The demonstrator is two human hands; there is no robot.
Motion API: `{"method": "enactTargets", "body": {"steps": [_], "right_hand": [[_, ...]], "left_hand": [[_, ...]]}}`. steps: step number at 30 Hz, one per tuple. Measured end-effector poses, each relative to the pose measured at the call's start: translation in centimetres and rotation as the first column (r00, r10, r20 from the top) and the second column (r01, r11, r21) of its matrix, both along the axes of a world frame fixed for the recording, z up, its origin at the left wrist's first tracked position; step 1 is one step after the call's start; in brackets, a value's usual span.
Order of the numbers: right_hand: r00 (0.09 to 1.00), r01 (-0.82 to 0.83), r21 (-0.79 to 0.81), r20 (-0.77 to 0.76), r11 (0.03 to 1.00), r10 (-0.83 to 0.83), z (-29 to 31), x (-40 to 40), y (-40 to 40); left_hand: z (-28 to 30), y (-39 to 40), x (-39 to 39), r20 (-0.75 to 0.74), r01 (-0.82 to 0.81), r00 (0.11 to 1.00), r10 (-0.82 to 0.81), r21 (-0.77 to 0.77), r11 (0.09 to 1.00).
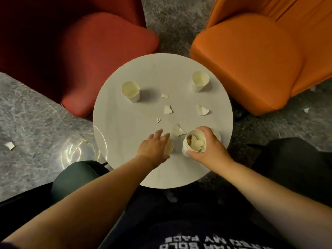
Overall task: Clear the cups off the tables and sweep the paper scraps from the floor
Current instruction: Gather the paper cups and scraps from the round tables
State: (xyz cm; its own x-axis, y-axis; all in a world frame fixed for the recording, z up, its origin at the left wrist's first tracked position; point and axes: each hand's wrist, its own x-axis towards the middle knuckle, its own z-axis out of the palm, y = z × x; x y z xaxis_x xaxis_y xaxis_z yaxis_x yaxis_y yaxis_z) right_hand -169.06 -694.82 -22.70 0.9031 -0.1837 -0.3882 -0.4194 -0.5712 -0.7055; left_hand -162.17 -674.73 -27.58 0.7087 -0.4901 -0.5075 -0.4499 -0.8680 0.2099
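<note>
right hand (209, 147) grips a cup (195, 143) stuffed w/ paper bits at the near edge of the round table (125, 123), left hand (154, 146) curls over another cup (169, 146) beside it (grip unclear), two cups (130, 91) stand farther back.

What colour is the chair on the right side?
Orange chair, seen best in the head view.

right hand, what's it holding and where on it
The right hand grips a paper cup stuffed with paper scraps, fingers wrapped round its rim and upper side wall.
</note>
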Motion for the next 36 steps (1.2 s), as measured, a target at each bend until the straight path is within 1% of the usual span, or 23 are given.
{"method": "enactTargets", "body": {"steps": [2,5,8,10,13,14,15,16,18,20,24,27,33,36], "right_hand": [[0.998,0.056,0.001,-0.019,0.998,-0.056,-0.3,0.4,0.8],[0.99,0.124,-0.014,-0.063,0.992,-0.125,-0.5,1.3,2.0],[0.975,0.217,-0.021,-0.047,0.976,-0.218,-0.4,2.6,3.1],[0.965,0.262,-0.006,-0.026,0.965,-0.262,-0.4,3.4,3.7],[0.949,0.314,-0.001,-0.001,0.949,-0.314,-0.6,4.2,4.7],[0.944,0.33,0.001,0.001,0.944,-0.33,-0.8,4.3,4.9],[0.938,0.345,0.002,0.005,0.938,-0.345,-0.9,4.4,5.2],[0.933,0.36,0.001,0.01,0.933,-0.36,-1.0,4.4,5.3],[0.923,0.385,0.005,0.023,0.923,-0.385,-1.1,4.3,5.6],[0.914,0.404,0.004,0.031,0.915,-0.404,-1.0,3.8,5.8],[0.897,0.441,-0.011,0.001,0.897,-0.441,-0.6,2.5,6.2],[0.893,0.449,0.003,-0.028,0.893,-0.449,-0.4,1.5,6.2],[0.882,0.469,0.034,-0.077,0.883,-0.465,-0.6,0.2,5.2],[0.879,0.473,0.042,-0.077,0.88,-0.47,-0.6,0.2,4.8]], "left_hand": [[-0.1,0.6,1.5,-0.053,0.027,0.998,-0.028,-0.032,0.999],[0.3,2.0,3.7,-0.093,0.05,0.994,-0.057,-0.068,0.996],[1.5,3.8,6.7,-0.06,0.023,0.998,-0.033,-0.169,0.985],[2.8,5.2,9.1,0.001,-0.053,0.998,0.056,-0.308,0.95],[4.6,7.2,12.8,0.098,-0.18,0.956,0.278,-0.552,0.814],[5.1,7.9,14.0,0.128,-0.199,0.932,0.338,-0.598,0.776],[5.4,8.4,15.1,0.16,-0.208,0.911,0.38,-0.618,0.758],[5.5,8.9,16.0,0.191,-0.214,0.893,0.406,-0.615,0.759],[5.6,9.3,17.3,0.248,-0.224,0.874,0.418,-0.557,0.8],[5.1,9.1,17.9,0.258,-0.241,0.88,0.398,-0.479,0.844],[3.2,8.2,18.1,0.155,-0.262,0.935,0.319,-0.307,0.915],[1.7,7.6,18.0,0.082,-0.234,0.963,0.258,-0.228,0.945],[-0.1,6.6,17.8,0.007,-0.205,0.978,0.208,-0.137,0.969],[-0.4,6.0,17.9,0.013,-0.233,0.971,0.238,-0.165,0.958]]}}
